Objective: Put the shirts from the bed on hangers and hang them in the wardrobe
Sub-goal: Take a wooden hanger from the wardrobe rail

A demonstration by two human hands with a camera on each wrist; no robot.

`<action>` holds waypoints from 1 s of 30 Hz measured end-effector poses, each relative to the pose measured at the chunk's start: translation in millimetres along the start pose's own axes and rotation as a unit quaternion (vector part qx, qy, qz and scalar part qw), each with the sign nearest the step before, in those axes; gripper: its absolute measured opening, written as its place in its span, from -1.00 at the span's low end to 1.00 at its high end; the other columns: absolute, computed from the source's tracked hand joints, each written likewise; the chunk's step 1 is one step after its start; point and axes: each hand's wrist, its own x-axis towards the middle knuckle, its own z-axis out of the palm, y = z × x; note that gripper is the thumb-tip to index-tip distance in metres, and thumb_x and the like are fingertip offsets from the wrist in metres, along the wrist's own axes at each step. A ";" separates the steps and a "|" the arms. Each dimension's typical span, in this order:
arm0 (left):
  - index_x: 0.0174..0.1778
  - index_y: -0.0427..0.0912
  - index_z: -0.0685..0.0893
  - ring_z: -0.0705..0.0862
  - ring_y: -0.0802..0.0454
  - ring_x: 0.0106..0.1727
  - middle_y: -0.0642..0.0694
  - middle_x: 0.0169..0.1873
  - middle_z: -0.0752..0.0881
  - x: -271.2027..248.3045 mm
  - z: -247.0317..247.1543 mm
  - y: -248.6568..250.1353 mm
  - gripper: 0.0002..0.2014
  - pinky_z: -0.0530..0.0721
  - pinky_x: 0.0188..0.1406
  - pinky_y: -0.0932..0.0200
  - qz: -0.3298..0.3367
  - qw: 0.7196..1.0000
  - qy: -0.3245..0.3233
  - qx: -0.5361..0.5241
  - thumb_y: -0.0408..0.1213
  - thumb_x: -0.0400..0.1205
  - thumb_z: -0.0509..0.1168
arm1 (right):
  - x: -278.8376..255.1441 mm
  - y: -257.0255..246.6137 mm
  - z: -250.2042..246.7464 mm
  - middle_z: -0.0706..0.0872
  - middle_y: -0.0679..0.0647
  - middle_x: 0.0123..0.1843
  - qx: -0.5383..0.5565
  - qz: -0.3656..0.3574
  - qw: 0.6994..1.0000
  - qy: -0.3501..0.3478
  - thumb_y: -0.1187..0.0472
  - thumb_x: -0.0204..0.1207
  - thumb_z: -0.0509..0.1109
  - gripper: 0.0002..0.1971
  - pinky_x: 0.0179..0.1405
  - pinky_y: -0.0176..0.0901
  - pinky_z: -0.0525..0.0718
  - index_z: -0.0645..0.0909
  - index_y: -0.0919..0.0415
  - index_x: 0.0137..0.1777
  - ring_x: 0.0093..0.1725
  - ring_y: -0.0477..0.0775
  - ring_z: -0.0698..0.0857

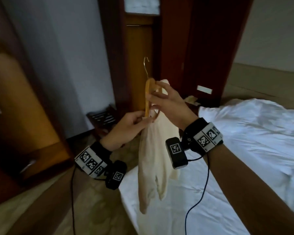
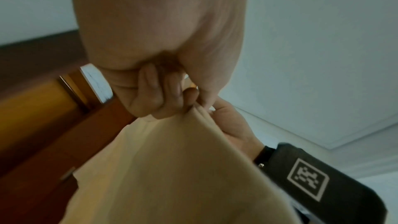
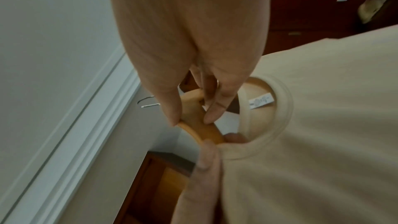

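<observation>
- A bed (image 1: 227, 150) with rumpled white sheets is seen beside a dark wooden wardrobe (image 1: 202, 48).
- The left hand (image 1: 126, 129) is closed in a pinch grip on the shirt (image 1: 153, 158) collar.
- The smooth wooden hanger (image 1: 148, 97), metal-hooked, is pinched by the right hand (image 1: 170, 102).
- The soft cream shirt is held hanging above the bed edge.

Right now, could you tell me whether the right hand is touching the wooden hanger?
Touching. The right wrist view shows the right hand pinching the wooden hanger between thumb and fingertips.
</observation>
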 end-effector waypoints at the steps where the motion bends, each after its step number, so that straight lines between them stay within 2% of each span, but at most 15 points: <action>1: 0.06 0.10 0.84 0.54 0.04 -0.25 -0.06 -0.30 0.63 -0.5 -18.7 -7.7 -0.78 0.43 -0.23 0.20 0.000 1.000 0.022 0.002 0.06 0.69 0.35 | 15.7 6.4 16.4 0.78 0.28 0.37 0.007 -0.007 1.000 -0.013 0.32 0.64 0.57 -0.30 -0.02 -0.21 0.78 0.37 0.13 0.72 0.14 0.04 0.85; 3: 0.08 -0.04 0.80 0.52 0.23 -0.39 0.16 -0.44 0.60 -1.5 -55.2 -24.1 -0.80 0.42 -0.34 0.36 -0.011 0.998 0.065 0.010 -0.05 0.75 0.32 | 48.0 22.2 50.2 0.77 0.35 0.37 0.034 -0.015 0.998 -0.044 0.29 0.62 0.60 -0.32 0.00 -0.17 0.78 0.43 0.11 0.70 0.13 0.06 0.84; 5: 0.08 -0.08 0.77 0.51 0.29 -0.47 0.20 -0.50 0.60 0.1 -90.6 -40.4 -0.84 0.43 -0.43 0.41 -0.026 0.994 0.102 0.032 -0.15 0.79 0.30 | 82.8 41.0 83.4 0.77 0.37 0.34 0.070 -0.011 0.995 -0.075 0.27 0.60 0.62 -0.32 -0.02 -0.14 0.76 0.46 0.10 0.68 0.09 0.08 0.84; 6: 0.09 -0.07 0.77 0.56 0.24 -0.43 0.11 -0.46 0.66 1.7 -109.2 -47.9 -0.84 0.48 -0.39 0.35 -0.032 0.992 0.116 0.043 -0.14 0.81 0.29 | 101.1 50.2 100.2 0.78 0.35 0.32 0.084 -0.009 0.992 -0.091 0.26 0.59 0.63 -0.31 -0.04 -0.13 0.76 0.46 0.09 0.68 0.06 0.08 0.84; 9: 0.16 -0.18 0.76 0.61 -0.16 -0.30 -0.49 -0.21 0.69 12.9 -168.9 -70.0 -0.76 0.54 -0.34 -0.01 -0.027 0.987 0.141 0.073 -0.10 0.82 0.30 | 156.2 70.1 150.4 0.81 0.23 0.31 0.088 -0.006 0.986 -0.139 0.19 0.52 0.69 -0.26 0.01 -0.07 0.78 0.46 0.04 0.66 0.04 0.08 0.84; 11: 0.19 -0.21 0.75 0.60 -0.19 -0.34 -0.55 -0.20 0.68 24.7 -210.1 -82.8 -0.74 0.53 -0.43 -0.01 -0.031 0.982 0.162 0.095 -0.10 0.82 0.31 | 193.7 77.4 181.4 0.83 0.12 0.11 0.068 -0.005 0.985 -0.162 0.10 0.48 0.73 -0.34 0.03 0.00 0.79 0.54 0.09 0.53 -0.06 0.06 0.83; 13: 0.22 -0.16 0.76 0.56 -0.24 -0.38 -0.53 -0.24 0.68 37.0 -246.9 -92.4 -0.73 0.46 -0.42 -0.10 -0.028 0.976 0.186 0.108 -0.04 0.80 0.32 | 232.0 79.4 209.6 0.74 -0.03 -0.30 0.038 0.004 0.976 -0.212 0.05 0.54 0.66 -0.66 -0.17 -0.12 0.68 0.64 0.20 0.14 -0.35 -0.11 0.71; 15: 0.18 -0.11 0.77 0.43 -0.32 -0.45 -0.45 -0.36 0.60 49.1 -283.6 -100.6 -0.79 0.37 -0.46 -0.16 -0.025 0.970 0.205 0.128 -0.07 0.81 0.33 | 268.0 79.9 236.9 0.52 -0.16 -0.50 -0.009 0.011 0.963 -0.268 -0.07 0.63 0.57 -0.67 -0.40 -0.30 0.46 0.62 0.14 -0.17 -0.52 -0.21 0.49; 16: 0.16 -0.11 0.77 0.39 -0.28 -0.47 -0.34 -0.43 0.56 53.8 -301.0 -104.4 -0.82 0.34 -0.51 -0.09 -0.025 0.966 0.216 0.137 -0.11 0.81 0.33 | 285.5 82.4 251.1 0.45 -0.17 -0.51 -0.025 0.008 0.958 -0.285 -0.11 0.64 0.55 -0.65 -0.47 -0.32 0.38 0.64 0.12 -0.21 -0.54 -0.20 0.42; 18: 0.08 -0.11 0.75 0.38 0.14 -0.51 0.08 -0.52 0.51 60.2 -336.0 -112.9 -0.90 0.32 -0.51 0.27 -0.022 0.958 0.242 0.154 -0.22 0.81 0.33 | 317.4 87.6 284.3 0.41 -0.15 -0.51 -0.014 -0.017 0.951 -0.310 -0.06 0.67 0.54 -0.72 -0.57 -0.30 0.27 0.71 0.14 -0.11 -0.56 -0.17 0.33; 20: 0.03 -0.05 0.72 0.42 0.27 -0.49 0.22 -0.49 0.52 64.9 -370.5 -123.2 -0.92 0.34 -0.47 0.42 -0.029 0.953 0.249 0.172 -0.27 0.80 0.33 | 345.6 92.6 320.9 0.50 -0.20 -0.54 -0.010 -0.038 0.948 -0.315 0.12 0.71 0.52 -0.85 -0.62 -0.36 0.31 0.72 0.21 0.05 -0.61 -0.22 0.40; 22: 0.17 -0.06 0.71 0.51 0.20 -0.45 0.12 -0.44 0.59 66.1 -404.9 -136.9 -0.91 0.44 -0.45 0.32 -0.042 0.944 0.267 0.188 -0.21 0.79 0.34 | 371.2 99.3 359.2 0.59 -0.23 -0.57 -0.033 -0.060 0.944 -0.322 0.22 0.75 0.46 -0.88 -0.59 -0.47 0.43 0.70 0.28 0.12 -0.61 -0.26 0.54; 25: 0.49 0.04 0.47 0.68 -0.17 -0.43 -0.12 -0.36 0.69 60.3 -458.7 -162.4 -0.55 0.59 -0.44 -0.07 -0.071 0.917 0.320 0.228 -0.04 0.72 0.43 | 411.6 117.0 423.7 0.57 -0.21 -0.56 -0.092 -0.088 0.937 -0.325 0.16 0.75 0.41 -0.82 -0.48 -0.41 0.45 0.72 0.29 0.04 -0.56 -0.25 0.54; 27: 0.40 0.05 0.45 0.70 -0.18 -0.38 -0.11 -0.33 0.71 54.5 -500.9 -181.6 -0.50 0.64 -0.40 -0.12 -0.109 0.890 0.339 0.283 0.11 0.65 0.47 | 440.1 130.5 470.4 0.51 -0.14 -0.52 -0.128 -0.102 0.932 -0.322 0.13 0.73 0.39 -0.75 -0.41 -0.24 0.45 0.66 0.24 -0.16 -0.55 -0.19 0.48; 30: 0.17 0.03 0.61 0.69 0.08 -0.38 0.02 -0.31 0.72 46.2 -574.5 -211.6 -0.57 0.73 -0.31 -0.10 -0.178 0.856 0.321 0.363 0.26 0.59 0.43 | 477.1 148.2 543.1 0.44 -0.15 -0.56 -0.133 -0.088 0.931 -0.329 0.12 0.75 0.35 -0.65 -0.43 -0.15 0.41 0.51 0.12 -0.32 -0.59 -0.16 0.44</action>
